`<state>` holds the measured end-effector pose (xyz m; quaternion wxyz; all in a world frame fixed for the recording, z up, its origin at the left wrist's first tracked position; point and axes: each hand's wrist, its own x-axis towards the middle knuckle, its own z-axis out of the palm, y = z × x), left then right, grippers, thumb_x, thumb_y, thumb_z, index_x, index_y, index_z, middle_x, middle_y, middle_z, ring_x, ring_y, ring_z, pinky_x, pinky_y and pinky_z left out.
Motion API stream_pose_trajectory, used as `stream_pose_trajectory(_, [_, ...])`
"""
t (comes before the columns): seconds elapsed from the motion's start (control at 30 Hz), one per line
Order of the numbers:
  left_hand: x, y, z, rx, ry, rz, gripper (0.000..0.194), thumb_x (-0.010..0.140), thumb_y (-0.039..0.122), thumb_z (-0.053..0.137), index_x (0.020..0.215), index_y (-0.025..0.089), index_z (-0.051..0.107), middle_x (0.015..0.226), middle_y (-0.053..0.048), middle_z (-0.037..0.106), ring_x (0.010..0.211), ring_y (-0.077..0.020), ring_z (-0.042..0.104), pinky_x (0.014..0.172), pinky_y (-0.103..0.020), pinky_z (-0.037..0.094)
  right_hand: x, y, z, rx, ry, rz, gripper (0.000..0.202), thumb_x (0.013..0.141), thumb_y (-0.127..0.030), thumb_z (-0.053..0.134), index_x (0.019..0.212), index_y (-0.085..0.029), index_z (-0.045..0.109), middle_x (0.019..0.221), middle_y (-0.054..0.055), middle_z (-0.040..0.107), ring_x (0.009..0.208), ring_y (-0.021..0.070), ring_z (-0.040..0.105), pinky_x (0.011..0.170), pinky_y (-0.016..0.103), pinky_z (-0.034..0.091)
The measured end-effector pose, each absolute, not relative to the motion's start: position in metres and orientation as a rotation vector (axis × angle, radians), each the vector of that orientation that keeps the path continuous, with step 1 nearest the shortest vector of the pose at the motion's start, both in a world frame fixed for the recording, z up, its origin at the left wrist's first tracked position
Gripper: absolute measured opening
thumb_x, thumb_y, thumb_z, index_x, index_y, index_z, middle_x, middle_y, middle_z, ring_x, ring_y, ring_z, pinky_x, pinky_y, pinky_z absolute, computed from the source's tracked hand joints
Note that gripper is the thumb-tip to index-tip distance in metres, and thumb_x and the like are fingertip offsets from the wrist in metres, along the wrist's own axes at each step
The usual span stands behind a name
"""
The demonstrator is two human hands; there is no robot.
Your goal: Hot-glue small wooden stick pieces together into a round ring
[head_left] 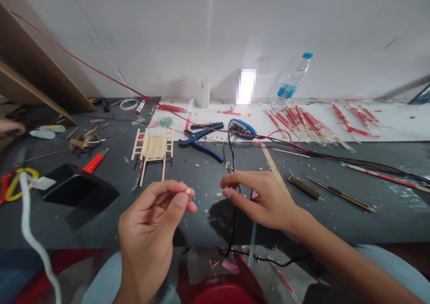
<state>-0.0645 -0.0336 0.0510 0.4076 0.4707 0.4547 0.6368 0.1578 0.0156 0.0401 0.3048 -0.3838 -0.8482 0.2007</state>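
My left hand is raised above the bench front, with thumb and forefinger pinched on a small pale wooden stick piece. To the right, my right hand hovers palm down, its thumb and fingers apart with nothing visible between them. A short cut stick piece lies by its fingertips. Partly hidden behind that hand is a small pink thing; I cannot tell what it is. Beyond my left hand lies a miniature chair made of thin sticks, with ladder-like sides. Blue-handled cutters lie beside it.
A black cable runs down the bench from a blue-and-grey device. Behind stand a water bottle and red-wrapped stick bundles. A black box-like object, orange-handled knife and scissors lie left. Another person's hand shows far left.
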Motion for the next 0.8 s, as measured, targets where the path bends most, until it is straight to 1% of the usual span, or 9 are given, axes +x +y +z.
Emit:
stream_pose_trajectory(0.07, [-0.058, -0.035, 0.051, 1.169, 1.123, 1.556, 0.002, 0.093, 0.030, 0.082, 0.093, 0.029, 0.083, 0.085, 0.004, 0.079, 0.068, -0.0077, 0.072, 0.069, -0.013, 0.060, 0.164, 0.005, 0.045, -0.970, -2.044, 0.608, 0.013, 0.104, -0.026, 0.063, 0.098, -0.020, 0.073, 0.087, 0.001, 0.079, 0.077, 0.0123, 0.073, 0.073, 0.024, 0.052])
stream_pose_trajectory(0.13, [-0.050, -0.038, 0.050, 1.141, 1.104, 1.503, 0.003, 0.093, 0.032, 0.082, 0.093, 0.029, 0.083, 0.084, 0.004, 0.079, 0.068, -0.0076, 0.073, 0.069, -0.012, 0.060, 0.167, -0.006, 0.049, -0.932, -1.884, 0.691, 0.009, 0.101, -0.019, 0.068, 0.096, -0.022, 0.074, 0.086, -0.001, 0.079, 0.074, 0.0117, 0.071, 0.070, 0.024, 0.051])
stream_pose_trajectory(0.17, [-0.046, -0.039, 0.049, 1.123, 1.096, 1.481, 0.003, 0.093, 0.033, 0.083, 0.092, 0.030, 0.083, 0.083, 0.004, 0.080, 0.068, -0.0076, 0.074, 0.069, -0.012, 0.060, 0.168, -0.011, 0.050, -0.927, -1.829, 0.730, 0.009, 0.100, -0.017, 0.069, 0.099, -0.024, 0.075, 0.087, -0.002, 0.078, 0.075, 0.0112, 0.070, 0.070, 0.023, 0.051])
stream_pose_trajectory(0.23, [-0.039, -0.042, 0.048, 1.078, 1.085, 1.453, 0.004, 0.091, 0.034, 0.084, 0.090, 0.030, 0.084, 0.081, 0.003, 0.081, 0.067, -0.0080, 0.075, 0.069, -0.011, 0.061, 0.168, -0.020, 0.052, -0.906, -1.716, 0.846, 0.021, 0.099, -0.013, 0.070, 0.114, -0.028, 0.072, 0.088, -0.004, 0.076, 0.074, 0.0102, 0.068, 0.069, 0.022, 0.051])
stream_pose_trajectory(0.3, [-0.032, -0.044, 0.047, 1.029, 1.086, 1.432, 0.007, 0.089, 0.036, 0.086, 0.089, 0.029, 0.084, 0.080, 0.003, 0.082, 0.068, -0.0090, 0.077, 0.069, -0.011, 0.062, 0.166, -0.027, 0.052, -0.883, -1.581, 1.007, 0.029, 0.098, -0.014, 0.073, 0.121, -0.031, 0.068, 0.088, -0.005, 0.074, 0.075, 0.0101, 0.068, 0.069, 0.022, 0.052])
stream_pose_trajectory(0.47, [-0.017, -0.047, 0.046, 0.966, 1.116, 1.404, 0.012, 0.084, 0.040, 0.090, 0.084, 0.030, 0.085, 0.078, 0.002, 0.084, 0.072, -0.0109, 0.080, 0.073, -0.010, 0.063, 0.157, -0.035, 0.048, -0.825, -1.315, 1.277, 0.006, 0.098, -0.022, 0.077, 0.100, -0.027, 0.076, 0.093, -0.002, 0.076, 0.083, 0.0110, 0.071, 0.076, 0.021, 0.057])
stream_pose_trajectory(0.57, [-0.013, -0.047, 0.046, 0.970, 1.148, 1.423, 0.012, 0.081, 0.040, 0.093, 0.083, 0.031, 0.086, 0.084, 0.000, 0.086, 0.077, -0.0128, 0.082, 0.074, -0.011, 0.064, 0.153, -0.037, 0.046, -0.818, -1.216, 1.342, 0.009, 0.096, -0.021, 0.079, 0.100, -0.029, 0.080, 0.094, -0.002, 0.080, 0.087, 0.0122, 0.074, 0.079, 0.022, 0.059])
stream_pose_trajectory(0.7, [-0.012, -0.048, 0.045, 0.995, 1.195, 1.420, 0.013, 0.080, 0.041, 0.092, 0.077, 0.030, 0.086, 0.105, -0.003, 0.087, 0.090, -0.0186, 0.084, 0.078, -0.017, 0.067, 0.148, -0.039, 0.046, -0.852, -1.114, 1.346, 0.013, 0.090, -0.019, 0.084, 0.097, -0.030, 0.084, 0.092, -0.001, 0.083, 0.086, 0.0135, 0.076, 0.078, 0.022, 0.062])
stream_pose_trajectory(0.8, [-0.012, -0.048, 0.043, 0.989, 1.169, 1.407, 0.011, 0.082, 0.041, 0.091, 0.079, 0.031, 0.087, 0.101, -0.002, 0.087, 0.087, -0.0174, 0.084, 0.078, -0.015, 0.066, 0.146, -0.039, 0.046, -0.873, -1.073, 1.313, 0.013, 0.088, -0.018, 0.086, 0.091, -0.030, 0.086, 0.089, -0.002, 0.085, 0.082, 0.0119, 0.077, 0.077, 0.019, 0.062])
